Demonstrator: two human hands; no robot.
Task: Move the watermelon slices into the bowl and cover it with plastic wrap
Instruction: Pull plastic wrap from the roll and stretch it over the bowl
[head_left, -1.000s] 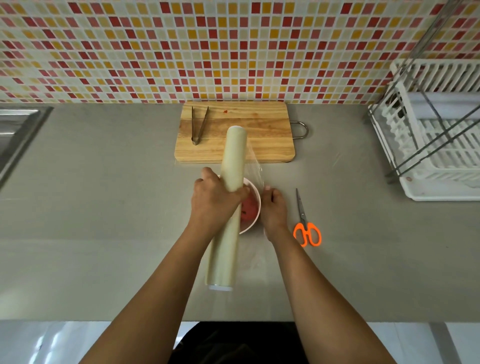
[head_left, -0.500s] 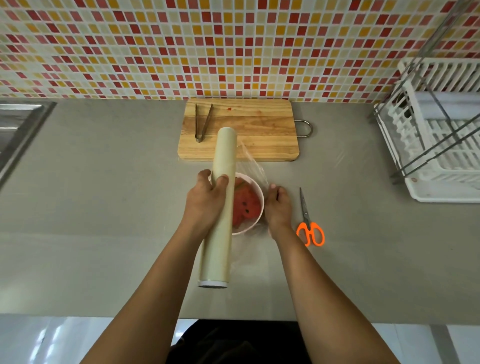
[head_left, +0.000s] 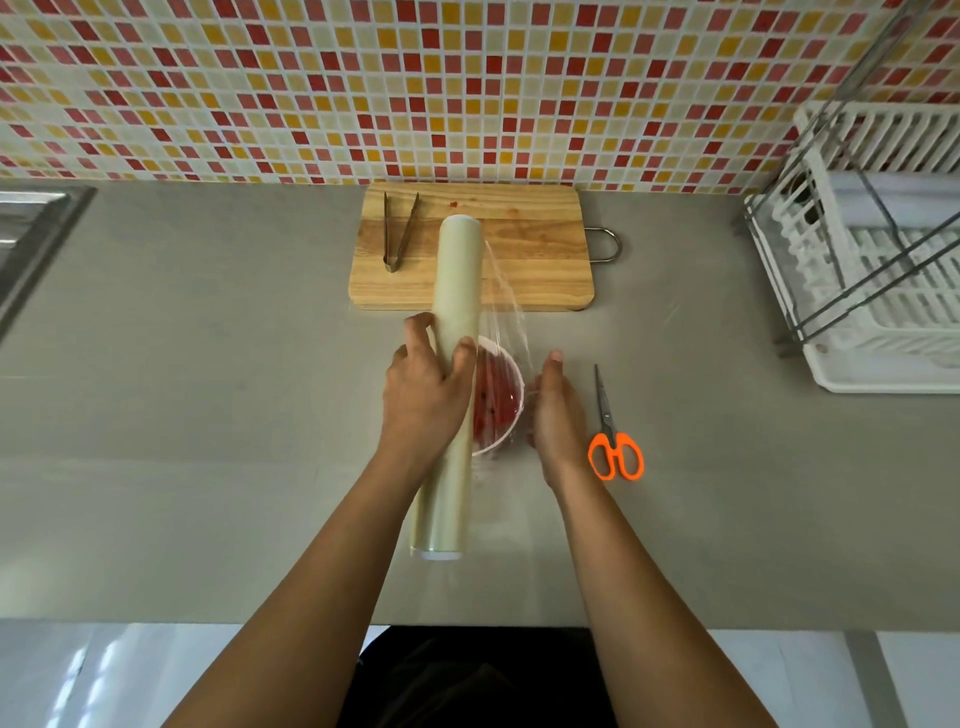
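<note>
A white bowl (head_left: 511, 366) holding red watermelon slices (head_left: 496, 397) sits on the grey counter in front of the cutting board. My left hand (head_left: 423, 395) grips a long roll of plastic wrap (head_left: 454, 291) lying over the bowl's left side. A clear sheet of wrap (head_left: 506, 317) stretches from the roll across the bowl to the right. My right hand (head_left: 556, 415) presses that sheet against the bowl's right wall, fingers fairly straight. The left half of the bowl is hidden behind the roll and my left hand.
A wooden cutting board (head_left: 535, 249) with metal tongs (head_left: 399, 231) lies at the back. Orange-handled scissors (head_left: 612, 434) lie right of my right hand. A white dish rack (head_left: 883, 291) stands at the far right, a sink edge (head_left: 31, 234) at the far left.
My left hand has pulled the roll leftward off the bowl, drawing out more film and uncovering the watermelon. My right hand stays at the bowl's right side.
</note>
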